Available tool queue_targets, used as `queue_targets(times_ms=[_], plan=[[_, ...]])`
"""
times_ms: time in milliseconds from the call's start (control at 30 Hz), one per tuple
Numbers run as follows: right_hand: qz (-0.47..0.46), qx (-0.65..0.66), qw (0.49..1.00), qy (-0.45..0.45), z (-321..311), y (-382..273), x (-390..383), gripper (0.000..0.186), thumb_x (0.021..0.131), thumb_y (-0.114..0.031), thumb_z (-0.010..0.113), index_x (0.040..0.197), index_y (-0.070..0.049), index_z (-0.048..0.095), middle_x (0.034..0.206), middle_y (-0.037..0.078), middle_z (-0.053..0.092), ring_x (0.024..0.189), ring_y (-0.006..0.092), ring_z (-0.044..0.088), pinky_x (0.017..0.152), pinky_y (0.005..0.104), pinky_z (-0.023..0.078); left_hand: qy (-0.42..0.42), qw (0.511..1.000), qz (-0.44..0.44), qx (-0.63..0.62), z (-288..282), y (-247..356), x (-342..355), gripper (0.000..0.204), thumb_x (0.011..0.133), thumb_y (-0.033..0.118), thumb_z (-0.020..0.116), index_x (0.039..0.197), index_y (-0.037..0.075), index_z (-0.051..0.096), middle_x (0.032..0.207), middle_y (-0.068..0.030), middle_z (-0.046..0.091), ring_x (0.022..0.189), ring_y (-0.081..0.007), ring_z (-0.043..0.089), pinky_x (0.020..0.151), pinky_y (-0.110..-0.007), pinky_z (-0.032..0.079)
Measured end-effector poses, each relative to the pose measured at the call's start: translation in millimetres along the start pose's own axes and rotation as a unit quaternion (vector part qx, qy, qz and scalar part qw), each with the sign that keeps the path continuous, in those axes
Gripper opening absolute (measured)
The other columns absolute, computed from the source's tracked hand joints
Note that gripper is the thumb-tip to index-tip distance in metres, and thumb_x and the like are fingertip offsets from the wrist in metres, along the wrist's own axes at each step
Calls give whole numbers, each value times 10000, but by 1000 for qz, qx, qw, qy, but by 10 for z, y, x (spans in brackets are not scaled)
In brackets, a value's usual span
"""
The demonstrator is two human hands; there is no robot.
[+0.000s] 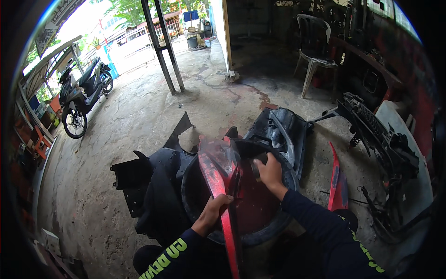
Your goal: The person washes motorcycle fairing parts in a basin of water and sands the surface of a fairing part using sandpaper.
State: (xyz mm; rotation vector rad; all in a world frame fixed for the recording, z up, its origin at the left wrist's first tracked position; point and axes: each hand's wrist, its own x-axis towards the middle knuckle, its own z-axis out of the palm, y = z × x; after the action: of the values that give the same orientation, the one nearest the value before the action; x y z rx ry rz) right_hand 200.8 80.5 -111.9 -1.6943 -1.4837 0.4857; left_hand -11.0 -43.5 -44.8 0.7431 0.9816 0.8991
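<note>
My left hand is closed around the narrow lower part of a red motorcycle body panel, whose wide upper end looks scuffed, greyish and wet. The panel stands tilted over a round black tub of reddish-brown water. To the panel's right, my right hand is over the tub, fingers closed on a small dark pad. Its exact kind is hard to make out. The pad is close to the panel's right edge; whether it touches cannot be told.
Black plastic body panels lean against the tub's left side; another black panel lies behind it. On the right are a red panel piece and a black motorcycle frame part. Farther off stand a plastic chair, metal post and scooter.
</note>
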Motion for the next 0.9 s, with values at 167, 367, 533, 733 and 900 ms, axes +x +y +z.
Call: queue_targets(times_ms=[167,367,533,733,900], plan=[[8,-107,974,-197,439,1335,-213,320,828,-154,666,1128,-46,675,1071,245,699,1048,457,648,915,515,518,8,1000,-2,11,71,53,-16,267,863,232,612,1024,20,626,867,-20,603,758,-108,573,703,-258,463],[114,-144,955,-234,493,1863,-304,294,829,-120,637,1097,-56,739,1141,252,690,1106,434,647,966,484,513,29,998,31,43,-219,-102,99,255,839,216,629,985,9,651,859,-26,611,769,-113,582,717,-258,467],[164,-151,944,-242,559,1705,-247,326,786,-13,652,1095,-45,751,1092,208,729,1006,367,710,864,410,556,50,996,66,30,-441,-282,451,248,832,208,636,975,7,658,852,-20,614,760,-114,578,714,-256,455],[122,287,884,-349,204,324,306,387,762,115,615,1120,9,717,968,87,725,854,194,670,776,337,546,48,992,68,94,-469,-321,482,169,842,204,643,906,48,661,774,17,606,679,-91,573,655,-253,456],[-73,134,966,-207,-70,-362,283,365,762,55,595,1102,-10,713,951,134,737,888,215,710,801,342,553,38,995,53,77,-411,-319,479,153,852,210,662,910,68,657,761,34,577,676,-75,537,624,-243,415]])
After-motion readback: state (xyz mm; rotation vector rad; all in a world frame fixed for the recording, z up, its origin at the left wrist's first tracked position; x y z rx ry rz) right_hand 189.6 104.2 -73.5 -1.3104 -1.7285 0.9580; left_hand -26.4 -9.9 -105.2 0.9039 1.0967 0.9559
